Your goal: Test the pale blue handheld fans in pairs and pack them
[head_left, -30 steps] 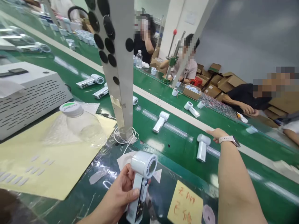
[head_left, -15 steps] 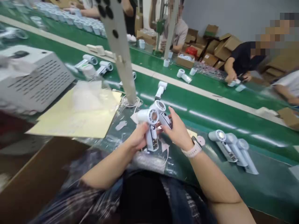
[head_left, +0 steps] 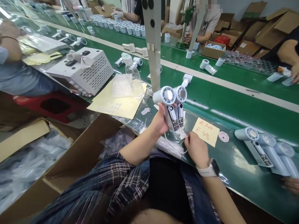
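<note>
My left hand (head_left: 160,119) is closed around two light-blue handheld fans, held upright side by side. The nearer fan (head_left: 164,95) and the second fan (head_left: 181,94) both have handles with the front off, baring circuit boards. Close to the handles' lower ends, my right hand (head_left: 197,147) is closed on a white cable (head_left: 173,146), pinching it near a white plug-like piece (head_left: 182,134). Whether that piece touches a fan I cannot tell. Right of my hands, a yellow note (head_left: 206,131) with red handwriting lies beside a pink disc (head_left: 223,137).
Several fans (head_left: 247,134) lie at the right, a person's hand (head_left: 291,184) near them. A metal post (head_left: 154,62) rises ahead. Left are a yellow sheet (head_left: 130,110), a plastic bottle (head_left: 134,76) and a white vented box (head_left: 86,73). People work across the green conveyor (head_left: 221,93).
My right hand has left the second fan and moved down to the cable. Both fans now sit together in my left hand. The view has shifted left.
</note>
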Demonstrator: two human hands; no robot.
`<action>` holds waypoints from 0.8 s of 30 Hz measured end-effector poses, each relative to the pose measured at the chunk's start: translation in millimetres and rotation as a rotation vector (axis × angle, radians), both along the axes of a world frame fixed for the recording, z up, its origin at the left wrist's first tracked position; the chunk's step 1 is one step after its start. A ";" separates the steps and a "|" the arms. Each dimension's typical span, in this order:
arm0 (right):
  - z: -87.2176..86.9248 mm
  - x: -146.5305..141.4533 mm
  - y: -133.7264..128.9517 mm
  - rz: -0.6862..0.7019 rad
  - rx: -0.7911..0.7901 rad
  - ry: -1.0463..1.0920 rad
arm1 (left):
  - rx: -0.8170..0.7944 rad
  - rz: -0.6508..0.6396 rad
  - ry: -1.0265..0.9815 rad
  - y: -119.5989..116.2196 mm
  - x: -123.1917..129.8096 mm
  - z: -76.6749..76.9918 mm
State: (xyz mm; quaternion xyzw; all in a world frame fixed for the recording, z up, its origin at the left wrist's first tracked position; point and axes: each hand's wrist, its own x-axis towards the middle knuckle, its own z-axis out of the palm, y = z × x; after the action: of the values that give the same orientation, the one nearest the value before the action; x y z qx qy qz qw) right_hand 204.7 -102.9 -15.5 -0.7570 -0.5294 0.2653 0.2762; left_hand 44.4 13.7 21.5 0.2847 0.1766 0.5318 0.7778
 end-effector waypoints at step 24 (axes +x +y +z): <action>30.6 -47.1 -19.6 0.142 0.440 0.479 | 0.224 -0.023 0.074 -16.1 0.8 1.9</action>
State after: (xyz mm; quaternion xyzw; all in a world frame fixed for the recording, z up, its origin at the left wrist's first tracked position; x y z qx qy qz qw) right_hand 157.6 -122.4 15.1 -0.5568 -0.5454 0.3335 0.5304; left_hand 45.2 -2.4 23.4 0.3911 0.1414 0.5286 0.7401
